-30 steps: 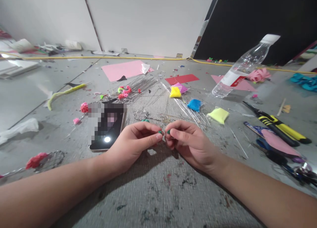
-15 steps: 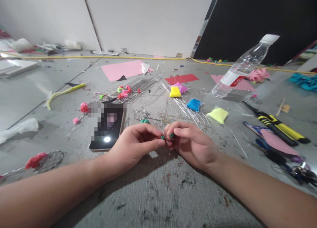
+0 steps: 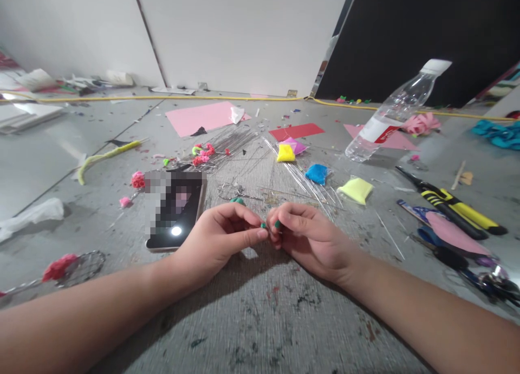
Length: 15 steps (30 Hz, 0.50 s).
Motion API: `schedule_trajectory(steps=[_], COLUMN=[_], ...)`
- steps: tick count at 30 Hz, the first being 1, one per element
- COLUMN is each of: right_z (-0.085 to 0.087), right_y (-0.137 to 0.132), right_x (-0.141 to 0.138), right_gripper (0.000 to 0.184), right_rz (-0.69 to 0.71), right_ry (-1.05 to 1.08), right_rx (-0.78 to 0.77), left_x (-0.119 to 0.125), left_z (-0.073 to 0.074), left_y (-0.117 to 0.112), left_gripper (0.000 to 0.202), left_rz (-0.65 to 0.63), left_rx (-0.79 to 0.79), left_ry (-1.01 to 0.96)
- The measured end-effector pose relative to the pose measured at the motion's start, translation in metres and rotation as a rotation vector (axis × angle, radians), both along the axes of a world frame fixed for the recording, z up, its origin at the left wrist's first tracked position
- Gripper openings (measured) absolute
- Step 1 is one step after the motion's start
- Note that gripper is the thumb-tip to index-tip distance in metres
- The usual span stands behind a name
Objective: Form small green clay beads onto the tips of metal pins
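Observation:
My left hand (image 3: 221, 230) is closed in a pinch, thumb against forefinger, on a tiny green piece of modelling clay (image 3: 264, 225). Facing it, fingertips almost meeting, my right hand (image 3: 314, 236) pinches another small dark green piece of clay (image 3: 277, 223). Whether a thin wire joins the two pieces I cannot tell. Just behind my left fingers, a larger green clay lump (image 3: 237, 200) shows only its top. Beside my left wrist lies a phone (image 3: 199, 201) with its screen lit. Twisted wire (image 3: 238, 191) lies beyond my hands.
Thin wires (image 3: 300, 174) lie near yellow (image 3: 286, 153), blue (image 3: 317, 174) and pale yellow clay packets (image 3: 356, 190). A plastic bottle (image 3: 379, 128) stands back right, with yellow-black pliers (image 3: 455, 206) nearer. At left are a red clay piece on twisted wire (image 3: 59, 268) and crumpled plastic (image 3: 34, 218).
Both hands keep their pinch and have shifted very slightly left. The green pieces turn a little between the fingertips, and less of the green lump behind shows.

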State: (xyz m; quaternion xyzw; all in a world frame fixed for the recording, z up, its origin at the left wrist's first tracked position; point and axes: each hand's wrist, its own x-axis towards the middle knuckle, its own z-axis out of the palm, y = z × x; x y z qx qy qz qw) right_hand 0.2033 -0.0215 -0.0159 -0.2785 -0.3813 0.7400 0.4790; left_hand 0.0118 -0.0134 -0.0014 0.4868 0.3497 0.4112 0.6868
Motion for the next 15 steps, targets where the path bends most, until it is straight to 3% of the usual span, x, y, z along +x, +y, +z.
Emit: schedule_trajectory(steps=[15], right_z=[-0.0003], right_y=[-0.0004], right_x=[-0.0001], right_gripper=[0.016], right_rz=[0.005], right_ry=[-0.021], right_rx=[-0.027], left_x=[-0.0006], left_z=[-0.0006], left_y=[-0.0005], left_gripper=[0.019], left_rz=[-0.018], left_rx=[-0.021], left_ry=[-0.007])
